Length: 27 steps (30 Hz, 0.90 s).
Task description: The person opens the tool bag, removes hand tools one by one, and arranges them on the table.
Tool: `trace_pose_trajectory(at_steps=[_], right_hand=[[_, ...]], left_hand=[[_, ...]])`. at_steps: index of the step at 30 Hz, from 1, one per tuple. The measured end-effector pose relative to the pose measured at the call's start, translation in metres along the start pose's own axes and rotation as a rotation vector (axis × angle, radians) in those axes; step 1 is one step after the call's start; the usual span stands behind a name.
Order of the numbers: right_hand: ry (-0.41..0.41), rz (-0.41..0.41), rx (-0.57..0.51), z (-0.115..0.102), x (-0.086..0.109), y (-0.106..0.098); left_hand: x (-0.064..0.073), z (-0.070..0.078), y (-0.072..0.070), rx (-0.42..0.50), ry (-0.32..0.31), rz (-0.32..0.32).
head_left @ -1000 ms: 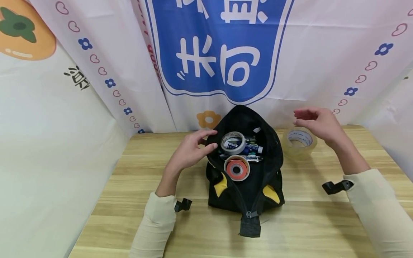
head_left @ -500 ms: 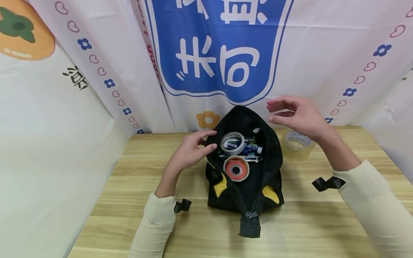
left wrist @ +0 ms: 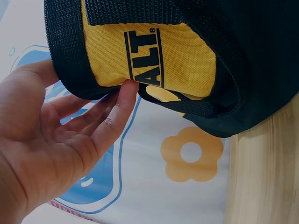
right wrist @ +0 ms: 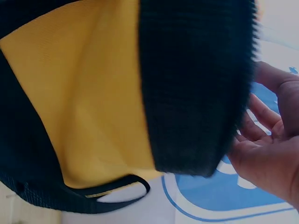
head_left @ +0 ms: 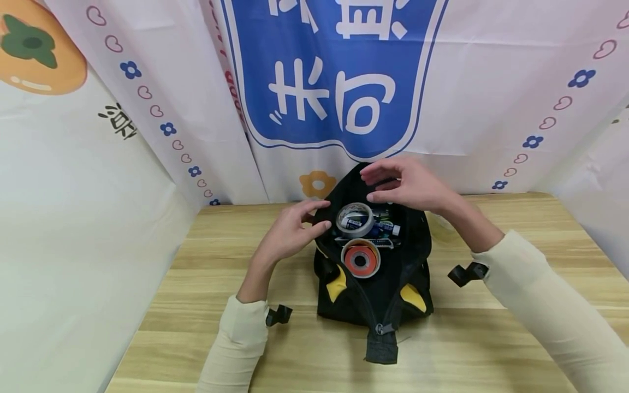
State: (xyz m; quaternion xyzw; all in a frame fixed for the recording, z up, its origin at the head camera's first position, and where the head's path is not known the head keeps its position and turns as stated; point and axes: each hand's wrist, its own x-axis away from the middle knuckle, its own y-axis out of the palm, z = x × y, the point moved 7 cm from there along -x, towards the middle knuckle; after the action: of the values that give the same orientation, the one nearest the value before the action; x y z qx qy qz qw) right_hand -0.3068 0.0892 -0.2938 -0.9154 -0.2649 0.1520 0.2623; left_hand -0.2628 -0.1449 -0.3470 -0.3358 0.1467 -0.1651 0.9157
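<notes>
Your right hand (head_left: pixel 410 185) has come in from the right and now hovers over the back of the open bag (head_left: pixel 375 289), fingers loosely curved and apart, holding nothing; a second ago it hung above the clear tape roll on the table, and half a second ago it was midway between roll and bag. That roll is now mostly hidden behind your right forearm, so you cannot see whether it has shifted. Your left hand (head_left: pixel 290 229) has not moved: its fingers rest on the bag's left rim, and the left wrist view shows a fingertip (left wrist: pixel 127 88) touching the black and yellow fabric from below, fingers relaxed and slightly spread rather than pinching. The bag stands in the middle of the table (head_left: pixel 206 338), zip open. Inside it lie a white tape roll (head_left: pixel 355 218), an orange-cored roll (head_left: pixel 361 257) nearer you, and some pens (head_left: pixel 385 226) behind, all lying as they did in both earlier frames. The shift suggests your attention has passed from the roll on the table to the bag's contents, with the white tape roll closest under your right fingers.
</notes>
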Motion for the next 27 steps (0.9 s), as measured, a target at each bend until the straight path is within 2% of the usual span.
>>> trace_pose_trajectory(at_steps=[4,9,15,27], right_hand=[[0.001,-0.062,0.016,0.008,-0.011,0.013],[0.041,-0.115,0.049,0.019,-0.019,0.026],[0.071,-0.153,0.112,0.028,-0.022,0.037],[0.074,-0.216,0.262,0.051,-0.028,0.058]], left_hand=[[0.001,0.001,0.000,-0.005,0.003,0.000],[0.000,0.001,-0.001,0.003,0.001,-0.005],[0.001,0.001,-0.001,-0.003,-0.005,-0.006],[0.001,-0.001,-0.001,-0.009,-0.017,-0.008]])
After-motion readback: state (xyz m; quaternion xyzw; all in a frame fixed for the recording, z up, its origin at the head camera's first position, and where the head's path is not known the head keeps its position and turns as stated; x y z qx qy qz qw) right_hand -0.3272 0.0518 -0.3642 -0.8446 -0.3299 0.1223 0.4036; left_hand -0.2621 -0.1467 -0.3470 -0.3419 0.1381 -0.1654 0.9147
